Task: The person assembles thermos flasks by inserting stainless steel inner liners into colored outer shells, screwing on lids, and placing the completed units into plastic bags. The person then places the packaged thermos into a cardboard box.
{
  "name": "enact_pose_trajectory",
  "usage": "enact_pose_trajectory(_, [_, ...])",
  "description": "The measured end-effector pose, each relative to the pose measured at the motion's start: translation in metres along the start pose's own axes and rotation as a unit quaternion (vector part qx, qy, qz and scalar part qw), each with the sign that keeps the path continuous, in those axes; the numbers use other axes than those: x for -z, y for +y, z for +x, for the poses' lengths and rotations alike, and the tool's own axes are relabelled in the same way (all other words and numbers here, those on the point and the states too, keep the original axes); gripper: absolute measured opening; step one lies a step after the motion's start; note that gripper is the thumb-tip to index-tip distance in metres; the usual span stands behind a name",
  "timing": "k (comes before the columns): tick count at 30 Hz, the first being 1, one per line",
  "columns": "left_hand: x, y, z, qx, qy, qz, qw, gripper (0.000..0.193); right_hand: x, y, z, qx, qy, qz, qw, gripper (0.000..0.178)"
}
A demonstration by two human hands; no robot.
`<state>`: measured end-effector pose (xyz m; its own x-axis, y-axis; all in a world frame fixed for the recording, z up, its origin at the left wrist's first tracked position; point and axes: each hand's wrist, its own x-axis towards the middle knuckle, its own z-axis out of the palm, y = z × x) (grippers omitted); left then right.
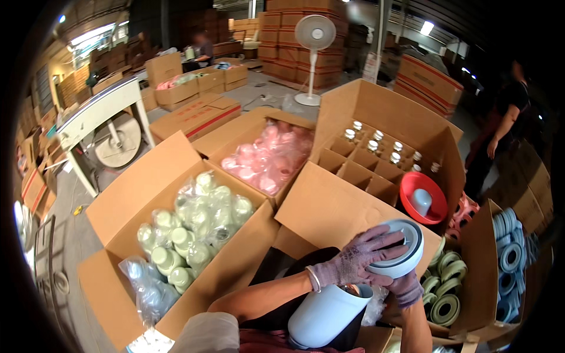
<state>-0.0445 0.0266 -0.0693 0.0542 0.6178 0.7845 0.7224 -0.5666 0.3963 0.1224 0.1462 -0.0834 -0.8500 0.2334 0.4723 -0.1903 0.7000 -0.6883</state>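
Observation:
Both my hands wear greyish-purple knit gloves. They hold a light blue round plastic part [384,270] with a thick rim and a recessed ring in its face. My left hand [356,259] grips it from the left, fingers stretched over its face. My right hand [406,288] supports it from below on the right; some of its fingers are hidden behind the part. Just under the hands, a light blue plastic cylinder [325,315] leans on my lap, its open end upward. Something shiny shows inside the opening, too little to name.
An open carton [168,326] at left holds bagged pale green bottle-like parts [182,238]; another holds bagged pink parts [268,156]. A divided carton [353,97] ahead holds silvery-topped bottles [372,145] and a red bowl [432,206]. Green rings [445,309] and blue rings [511,257] fill boxes at right. A person [503,115] stands beyond.

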Motion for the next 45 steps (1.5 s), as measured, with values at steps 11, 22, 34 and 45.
enact_pose_trajectory(11, [0.015, 0.051, 0.021, 0.299, 0.13, -0.427, 0.843, 0.051, -0.02, -0.02, 0.038, -0.076, 0.211, -0.18, 0.958, 0.063])
enact_pose_trajectory(22, [0.05, -0.018, -0.022, 0.163, -0.118, -0.149, 0.968, 0.063, 0.005, 0.024, -0.004, -0.395, 0.004, 0.319, 0.861, 0.037])
enact_pose_trajectory(34, [0.049, -0.027, -0.067, 0.128, -0.248, -0.218, 0.935, 0.068, -0.062, -0.006, -0.014, -0.15, 0.054, 0.14, 0.977, 0.034])
enact_pose_trajectory(45, [0.004, -0.002, -0.091, 0.37, 0.004, -0.364, 0.855, 0.048, -0.021, -0.063, -0.048, 0.019, -0.012, -0.003, 1.0, 0.05])
